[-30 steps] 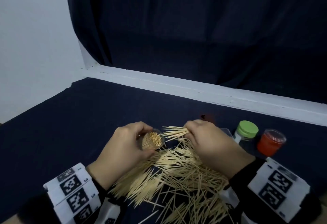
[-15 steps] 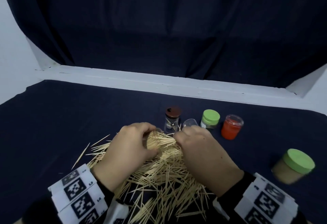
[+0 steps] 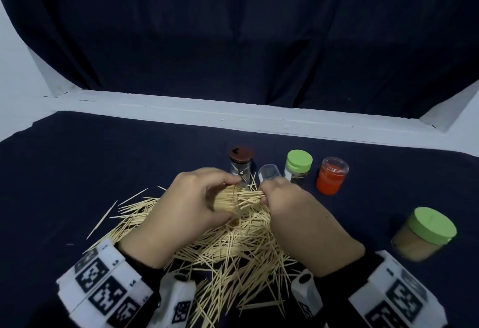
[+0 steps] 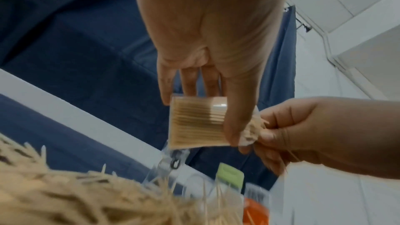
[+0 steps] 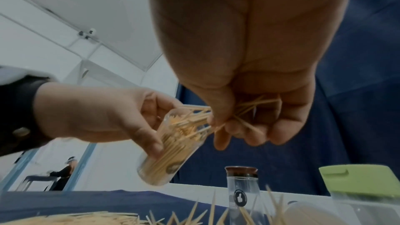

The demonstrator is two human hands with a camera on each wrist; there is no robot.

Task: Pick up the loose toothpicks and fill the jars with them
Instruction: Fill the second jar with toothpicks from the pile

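Observation:
My left hand grips a small clear jar lying on its side above the pile, nearly full of toothpicks; the jar shows between thumb and fingers in the left wrist view. My right hand pinches a bundle of toothpicks whose tips enter the jar's mouth. Loose toothpicks lie in a wide heap on the dark cloth below both hands.
Behind the hands stand a brown-lidded clear jar, an open clear jar, a green-lidded jar and a red jar. A wider green-lidded jar sits at the right. A white ledge borders the table's far edge.
The head view has swung right, bringing more jars into view. The right hand has pushed its toothpick bundle into the mouth of the jar, which the left hand has turned onto its side.

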